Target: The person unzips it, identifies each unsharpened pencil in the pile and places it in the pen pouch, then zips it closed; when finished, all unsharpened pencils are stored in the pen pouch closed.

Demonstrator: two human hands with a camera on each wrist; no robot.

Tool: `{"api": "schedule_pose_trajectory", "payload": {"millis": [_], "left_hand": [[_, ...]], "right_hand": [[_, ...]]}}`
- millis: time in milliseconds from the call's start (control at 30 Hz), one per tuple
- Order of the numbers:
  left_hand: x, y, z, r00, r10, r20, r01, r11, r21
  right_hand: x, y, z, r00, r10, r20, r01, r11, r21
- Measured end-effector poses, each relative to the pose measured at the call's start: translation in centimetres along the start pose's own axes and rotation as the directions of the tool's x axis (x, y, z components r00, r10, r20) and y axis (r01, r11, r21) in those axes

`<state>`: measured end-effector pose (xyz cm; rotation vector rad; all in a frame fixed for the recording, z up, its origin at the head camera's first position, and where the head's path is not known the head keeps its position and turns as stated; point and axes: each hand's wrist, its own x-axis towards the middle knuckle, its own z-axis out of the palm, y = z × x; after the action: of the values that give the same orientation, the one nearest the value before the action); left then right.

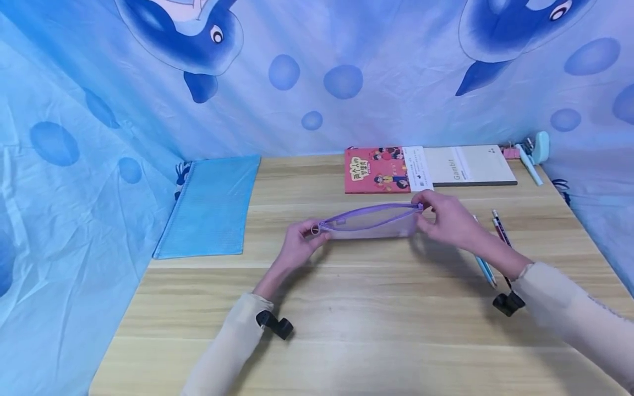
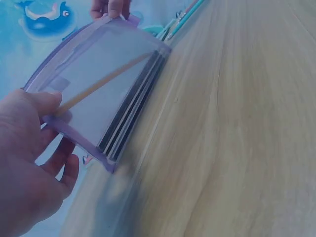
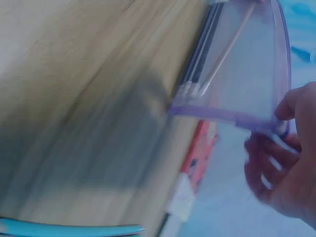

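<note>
A see-through purple zip pencil pouch [image 1: 371,231] is held up over the table with its zip undone and its mouth gaping. My left hand [image 1: 299,242] pinches its left end, thumb in front, beside a small ring [image 1: 315,229]. At the other end my right hand [image 1: 448,220] grips the corner near the zip between thumb and fingers. Through the pouch's side in the left wrist view, a thin brown pencil-like stick [image 2: 106,81] lies slanted. Long dark strips [image 2: 133,106] run along the bottom seam there.
A blue zip folder [image 1: 208,209] lies at the left. Behind the pouch are a red book [image 1: 371,184] and a pale notebook [image 1: 477,165]. Blue pencils [image 1: 485,269] and darker pencils [image 1: 501,228] lie by the right forearm. Small stationery, including a mint-coloured item [image 1: 542,147], fills the back right corner.
</note>
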<state>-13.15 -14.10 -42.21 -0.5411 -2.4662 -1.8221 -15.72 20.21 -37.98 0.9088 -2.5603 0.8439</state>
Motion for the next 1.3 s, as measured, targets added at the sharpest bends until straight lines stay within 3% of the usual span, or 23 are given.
{"api": "schedule_pose_trajectory", "payload": {"millis": [167,333,500,700,933,1100,1300], "left_hand": [[-0.3,2.1,0.0,0.999,0.043,-0.005,-0.043,0.999,-0.016],[-0.3,2.0,0.1,0.995,0.097,-0.019,-0.098,0.995,-0.038],[-0.2,1.6,0.2,0.995,0.100,-0.007,-0.100,0.993,-0.066],[-0.5,1.5,0.1,0.998,0.061,-0.003,-0.061,0.994,-0.094],[-0.5,2.1,-0.1,0.996,0.091,-0.018,-0.092,0.992,-0.088],[-0.3,2.8,0.1,0.990,0.125,-0.057,-0.130,0.988,-0.083],[0.5,0.6,0.3,0.984,0.150,-0.093,-0.159,0.982,-0.098]], "right_hand": [[1.7,-4.1,1.3,0.991,-0.133,0.023,0.135,0.974,-0.183],[4.5,-9.8,3.8,0.968,-0.175,0.181,0.212,0.955,-0.210],[7.2,-12.7,6.7,0.939,-0.167,0.301,0.253,0.928,-0.273],[8.5,-13.4,8.3,0.931,-0.141,0.336,0.241,0.930,-0.276],[8.5,-12.2,8.1,0.963,-0.222,0.152,0.239,0.965,-0.106],[8.1,-11.0,7.9,0.978,-0.187,0.087,0.191,0.981,-0.034],[7.7,-10.0,7.5,0.985,-0.149,0.088,0.153,0.987,-0.047]]}}
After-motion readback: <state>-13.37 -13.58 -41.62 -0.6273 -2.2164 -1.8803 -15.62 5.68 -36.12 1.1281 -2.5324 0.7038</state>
